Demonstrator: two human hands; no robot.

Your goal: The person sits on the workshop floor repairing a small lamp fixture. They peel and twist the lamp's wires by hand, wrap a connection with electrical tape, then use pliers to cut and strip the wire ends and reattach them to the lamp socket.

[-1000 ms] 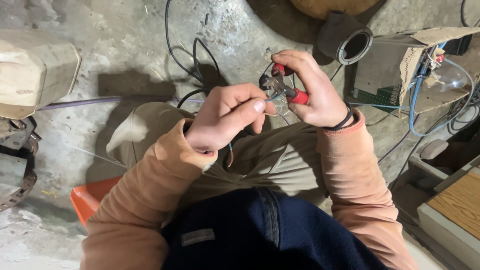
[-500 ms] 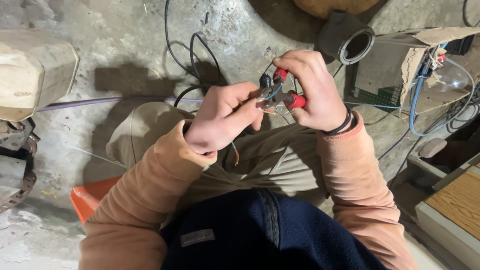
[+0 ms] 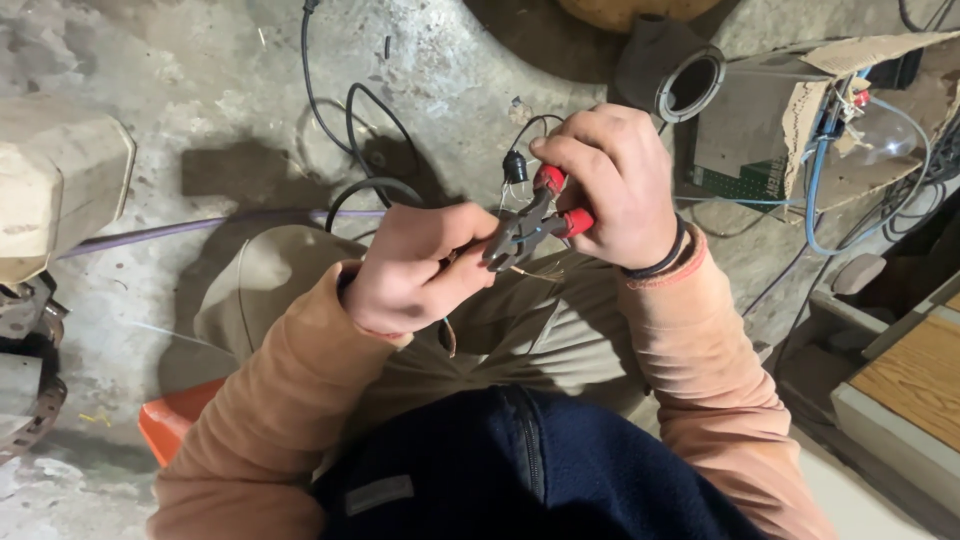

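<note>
The pliers [image 3: 535,222] now point down-left toward the left hand [image 3: 410,268], their red handles higher in the right hand [image 3: 610,185]. The left thumb seems to press closer against the nose.

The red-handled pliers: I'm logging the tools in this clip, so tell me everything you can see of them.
The pliers have two red-sleeved handles and dark grey metal jaws. The right hand grips the handles from above, the jaws pointing down-left towards the left hand, whose fingertips meet the jaw tips. The jaws look nearly closed on thin copper-coloured wire strands that trail out beneath. The tool is held in the air over the person's lap, tilted diagonally.
</note>
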